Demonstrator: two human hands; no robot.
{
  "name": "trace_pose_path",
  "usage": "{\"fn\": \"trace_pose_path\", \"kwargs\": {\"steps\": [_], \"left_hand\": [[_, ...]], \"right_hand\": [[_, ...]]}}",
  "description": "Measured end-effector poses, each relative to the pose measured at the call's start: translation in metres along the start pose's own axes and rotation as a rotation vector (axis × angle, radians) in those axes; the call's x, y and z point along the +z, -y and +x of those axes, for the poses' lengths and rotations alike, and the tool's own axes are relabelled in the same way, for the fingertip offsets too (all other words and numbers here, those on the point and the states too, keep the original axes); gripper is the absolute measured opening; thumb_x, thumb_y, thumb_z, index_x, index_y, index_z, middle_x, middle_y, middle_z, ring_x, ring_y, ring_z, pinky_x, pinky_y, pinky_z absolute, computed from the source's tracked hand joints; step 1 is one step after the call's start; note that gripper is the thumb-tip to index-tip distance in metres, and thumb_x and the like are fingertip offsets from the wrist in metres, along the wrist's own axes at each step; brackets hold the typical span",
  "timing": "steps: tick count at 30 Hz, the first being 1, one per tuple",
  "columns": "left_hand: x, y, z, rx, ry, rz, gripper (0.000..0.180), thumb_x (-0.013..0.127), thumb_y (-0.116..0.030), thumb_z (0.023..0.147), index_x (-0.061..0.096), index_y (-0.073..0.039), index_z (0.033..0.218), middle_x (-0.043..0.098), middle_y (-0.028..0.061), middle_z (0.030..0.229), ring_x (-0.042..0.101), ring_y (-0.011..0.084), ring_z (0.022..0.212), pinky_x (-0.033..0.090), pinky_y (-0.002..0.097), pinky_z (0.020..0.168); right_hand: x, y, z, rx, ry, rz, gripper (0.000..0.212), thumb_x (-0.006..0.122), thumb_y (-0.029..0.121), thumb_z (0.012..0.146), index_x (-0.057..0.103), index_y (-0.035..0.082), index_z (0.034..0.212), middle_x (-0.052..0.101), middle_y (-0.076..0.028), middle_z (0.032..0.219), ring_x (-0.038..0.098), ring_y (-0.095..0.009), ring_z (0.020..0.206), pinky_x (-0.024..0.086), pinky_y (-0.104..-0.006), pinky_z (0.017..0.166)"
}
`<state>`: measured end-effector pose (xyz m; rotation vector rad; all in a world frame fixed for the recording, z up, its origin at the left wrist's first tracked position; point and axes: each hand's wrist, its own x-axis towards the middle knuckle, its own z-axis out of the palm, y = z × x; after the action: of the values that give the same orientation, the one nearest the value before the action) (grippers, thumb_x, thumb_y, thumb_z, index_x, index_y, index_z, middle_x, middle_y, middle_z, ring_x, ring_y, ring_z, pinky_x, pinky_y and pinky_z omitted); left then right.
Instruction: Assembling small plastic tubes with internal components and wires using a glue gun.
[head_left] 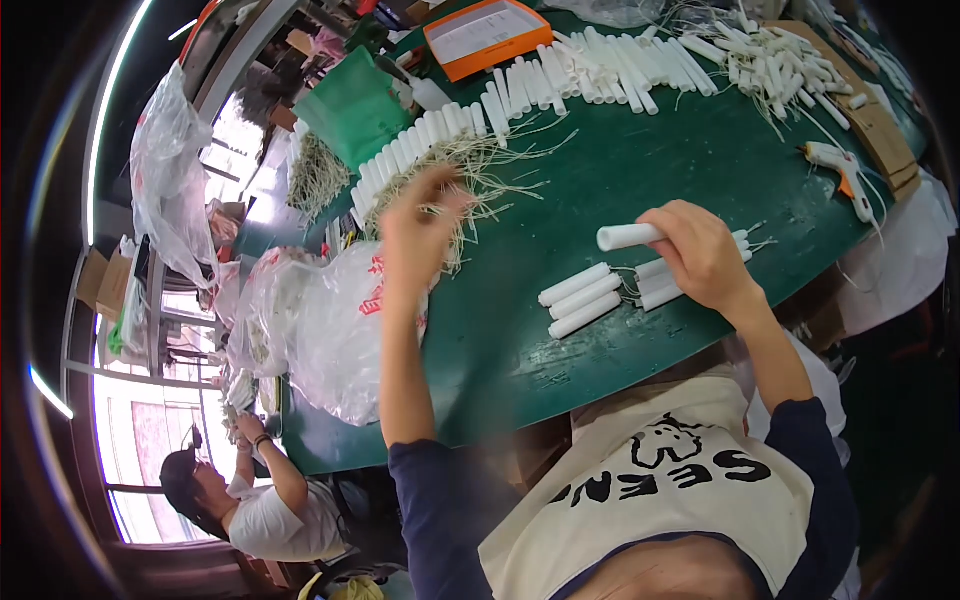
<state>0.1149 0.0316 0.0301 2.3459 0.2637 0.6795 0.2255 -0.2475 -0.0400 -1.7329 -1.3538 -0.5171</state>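
Note:
My right hand (700, 252) is closed around a white candle-like tube (622, 237), whose near end points left. Below it, several matching white tubes with thin wires (585, 300) lie side by side on the green table (500, 370). A second group of tubes (657, 285) lies partly under my right hand. My left hand (428, 215), smeared by motion, is over a tangle of pale wires (480, 165) at the ends of a row of white tubes (420, 135). Its fingers cannot be made out clearly.
An orange box (487, 38) and a green sheet (350, 105) lie at the back. More white tubes (625, 70) are heaped there. A glue gun (840, 175) rests at the right, by a cardboard strip (880, 130). Plastic bags (320, 320) cover the left edge; a co-worker (270, 500) sits beyond.

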Motion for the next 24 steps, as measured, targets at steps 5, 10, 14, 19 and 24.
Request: {"fn": "trace_pose_path", "kwargs": {"steps": [5,10,14,19,24], "left_hand": [[-0.092,0.153,0.058,-0.395,-0.353,0.703,0.048,0.057,-0.043,0.083,0.064,-0.002,0.106,0.066,0.0187,0.097,0.063,0.0338,0.093,0.048,0.0427,0.080],[-0.099,0.216,0.076,-0.727,-0.258,0.730,0.060,0.061,-0.053,0.075,0.065,-0.001,0.103,0.062,0.0233,0.107,0.059,0.0380,0.103,0.046,0.0423,0.089],[-0.051,0.190,0.085,-0.790,-0.258,0.662,0.069,0.065,-0.056,0.069,0.064,0.002,0.105,0.062,0.0209,0.110,0.061,0.0331,0.103,0.047,0.0412,0.088],[-0.073,0.228,0.082,-0.820,-0.344,0.553,0.062,0.068,-0.049,0.070,0.064,0.004,0.102,0.064,0.0201,0.106,0.062,0.0323,0.100,0.048,0.0399,0.084],[-0.093,0.261,0.079,-0.782,-0.171,0.155,0.053,0.070,-0.046,0.071,0.066,0.002,0.095,0.067,0.0120,0.090,0.064,0.0224,0.075,0.048,0.0329,0.068]], "right_hand": [[-0.007,0.012,-0.007,0.027,0.005,-0.012,0.030,0.063,-0.004,0.071,0.055,0.003,0.099,0.057,-0.010,0.074,0.057,-0.025,0.059,0.043,-0.0339,0.051],[-0.011,0.018,-0.008,0.006,0.026,-0.037,0.029,0.063,-0.003,0.071,0.056,0.004,0.098,0.056,-0.008,0.070,0.056,-0.024,0.055,0.042,-0.0334,0.049],[-0.019,0.012,-0.018,0.059,0.071,-0.113,0.026,0.064,0.000,0.071,0.059,0.005,0.096,0.056,-0.008,0.071,0.055,-0.024,0.055,0.042,-0.0337,0.049],[-0.018,0.014,-0.022,0.059,0.101,-0.093,0.025,0.065,0.001,0.070,0.060,0.005,0.095,0.056,-0.008,0.071,0.055,-0.025,0.055,0.042,-0.0336,0.049],[-0.016,0.016,-0.022,0.017,0.102,-0.072,0.024,0.066,0.001,0.070,0.060,0.005,0.093,0.054,-0.006,0.067,0.054,-0.023,0.053,0.041,-0.0325,0.047]]}}
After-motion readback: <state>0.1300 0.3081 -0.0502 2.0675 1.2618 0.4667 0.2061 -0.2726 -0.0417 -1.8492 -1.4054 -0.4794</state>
